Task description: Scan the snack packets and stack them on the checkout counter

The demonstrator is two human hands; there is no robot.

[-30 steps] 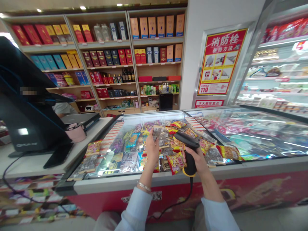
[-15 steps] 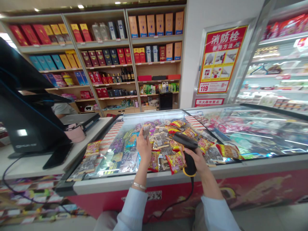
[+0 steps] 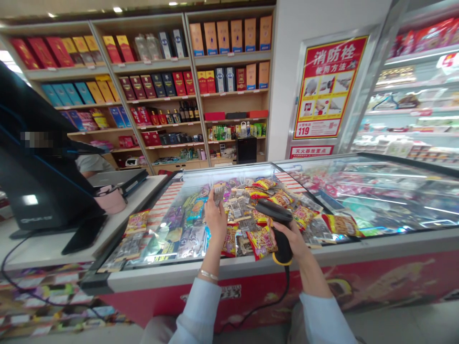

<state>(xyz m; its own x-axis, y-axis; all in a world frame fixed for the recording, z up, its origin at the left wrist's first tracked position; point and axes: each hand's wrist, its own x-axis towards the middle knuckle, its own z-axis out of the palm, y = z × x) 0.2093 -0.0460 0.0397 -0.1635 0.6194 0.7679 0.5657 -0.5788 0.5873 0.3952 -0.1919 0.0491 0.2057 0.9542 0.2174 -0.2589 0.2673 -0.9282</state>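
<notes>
My left hand [image 3: 215, 217] is closed on a small clear snack packet [image 3: 218, 193], holding it upright above the freezer's glass top. A black barcode scanner [image 3: 274, 210] with a yellow-trimmed base is gripped in my right hand [image 3: 293, 235]. Its head points left toward the packet, and its cable hangs down over the freezer's front. Beneath and between my hands lies a pile of red-and-yellow snack bags [image 3: 261, 242] and small grey, clear packets [image 3: 237, 210]. What is printed on the held packet is too small to read.
The chest freezer [image 3: 172, 265] stretches across in front of me. At left, a counter holds a black checkout terminal [image 3: 43, 191], a pink cup [image 3: 112, 199] and a dark phone-like slab [image 3: 84, 234]. More packets [image 3: 131, 243] lie at the freezer's left corner. Shelves of boxes [image 3: 236, 36] stand behind.
The scanner in my right hand has shifted very slightly left. My left hand still holds the packet in nearly the same place.
</notes>
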